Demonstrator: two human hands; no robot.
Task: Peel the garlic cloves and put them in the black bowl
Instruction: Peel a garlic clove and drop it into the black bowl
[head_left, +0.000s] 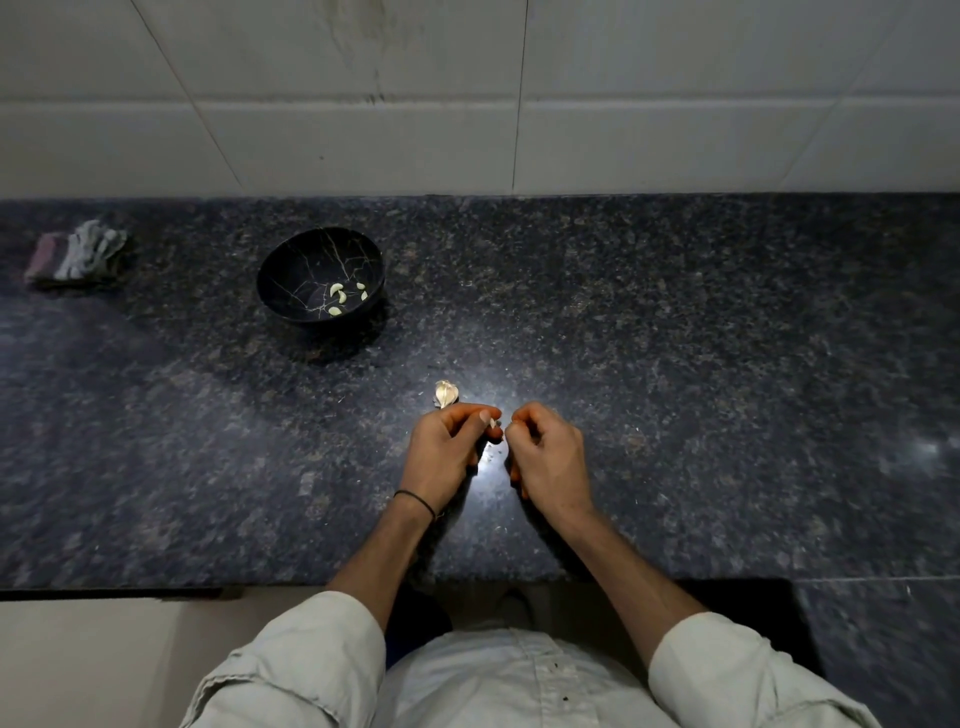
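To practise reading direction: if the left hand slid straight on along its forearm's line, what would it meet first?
Probably the unpeeled garlic just beyond the left hand; depth is unclear.

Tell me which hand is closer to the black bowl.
Left. The left hand, pinching a garlic clove, is in front and right of the black bowl; the right hand is farther right.

Peeled cloves in bowl, behind-left of hands.
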